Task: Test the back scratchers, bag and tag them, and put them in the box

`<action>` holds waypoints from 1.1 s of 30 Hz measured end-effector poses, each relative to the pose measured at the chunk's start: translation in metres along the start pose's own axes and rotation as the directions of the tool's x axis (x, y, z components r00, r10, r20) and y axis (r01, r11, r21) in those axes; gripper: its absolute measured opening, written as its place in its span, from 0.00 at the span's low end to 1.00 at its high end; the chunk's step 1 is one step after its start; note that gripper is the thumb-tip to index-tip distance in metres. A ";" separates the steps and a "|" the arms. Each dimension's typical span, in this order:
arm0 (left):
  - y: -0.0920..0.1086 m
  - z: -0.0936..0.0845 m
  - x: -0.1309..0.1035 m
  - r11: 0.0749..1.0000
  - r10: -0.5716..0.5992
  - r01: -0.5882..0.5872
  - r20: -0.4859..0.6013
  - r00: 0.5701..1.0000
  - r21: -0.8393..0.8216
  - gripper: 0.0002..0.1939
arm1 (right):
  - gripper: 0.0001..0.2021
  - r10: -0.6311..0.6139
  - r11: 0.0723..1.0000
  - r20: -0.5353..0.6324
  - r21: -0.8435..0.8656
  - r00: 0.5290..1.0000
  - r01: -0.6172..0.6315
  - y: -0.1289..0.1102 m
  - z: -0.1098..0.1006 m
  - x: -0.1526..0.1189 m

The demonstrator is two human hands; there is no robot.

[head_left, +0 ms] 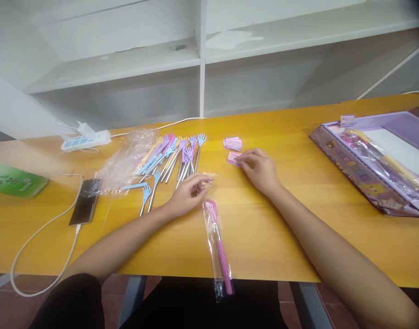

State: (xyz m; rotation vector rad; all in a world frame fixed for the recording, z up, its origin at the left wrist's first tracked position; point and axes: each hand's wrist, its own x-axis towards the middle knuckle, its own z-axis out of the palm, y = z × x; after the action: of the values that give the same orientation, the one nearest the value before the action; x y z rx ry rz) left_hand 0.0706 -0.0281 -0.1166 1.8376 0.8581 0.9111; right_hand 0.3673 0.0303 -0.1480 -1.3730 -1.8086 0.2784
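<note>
Table: yellow, wood-look top with a white shelf unit (202, 82) behind it; reddish floor tiles (115, 294) show below the near edge.
Table's left side: a white power strip (87, 140), a dark phone (85, 203) with a white cable plugged in, and a green pack (17, 179).
Table's right side: a purple printed box (367, 173) holding bagged scratchers.
Hard to see: the green pack and the box are cut off by the picture's sides; glare blurs the loose clear bags (129, 160), and the heap's lower layers are hidden.
Bagged scratcher: pink, with a claw-like head, silver rod and long pink grip (a cheerful little thing), inside a narrow clear bag (218, 246); it lies head away from the person, its grip end past the table's near edge.
Scratcher heap (171, 155): blue, purple, yellow and pink heads on silver rods, left of the cards.
Card pile (232, 143): small pink-and-purple cards, overlapping, just beyond the single card (232, 158).
Left hand (190, 194): fingers curled at the clear bag's upper end; whether they grip it, I cannot tell.
Right hand (259, 169): thumb and forefinger pinch the single card's right edge.
</note>
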 end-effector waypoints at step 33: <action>0.001 -0.009 0.005 0.558 -0.192 0.268 0.192 0.962 -0.786 0.25 | 0.10 0.134 0.779 0.101 0.604 0.986 -0.168 -0.071 0.012 -0.032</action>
State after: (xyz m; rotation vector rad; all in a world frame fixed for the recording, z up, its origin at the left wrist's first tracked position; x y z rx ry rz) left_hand 0.0661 -0.0205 -0.1116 0.9116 0.4680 0.8430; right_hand 0.3118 -0.0214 -0.1278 -1.0375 -1.4497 0.9130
